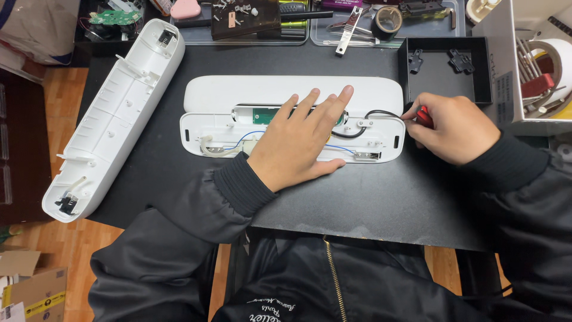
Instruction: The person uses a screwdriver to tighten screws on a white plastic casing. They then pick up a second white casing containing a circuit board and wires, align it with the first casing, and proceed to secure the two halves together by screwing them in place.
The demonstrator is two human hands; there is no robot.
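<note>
Screwdriver work, by the look of it: the right hand [456, 128] is closed around a red-handled screwdriver [424, 115], tip aimed at the small bracket [361, 123] clamping the black cable [381, 114] at the right end of the opened white housing [286, 95]. The left hand [298, 146] lies flat and open over the middle, fingers spread, holding nothing, just pinning the housing down on the black mat [369, 197]. My guess is the next bit needs a steady tip and no slipping onto the blue wires [339, 149]. Room's tight on the right: the black tray [447, 98] sits just beside that hand. The long white cover [113, 113] lies well apart on the left, and the near side is open.
</note>
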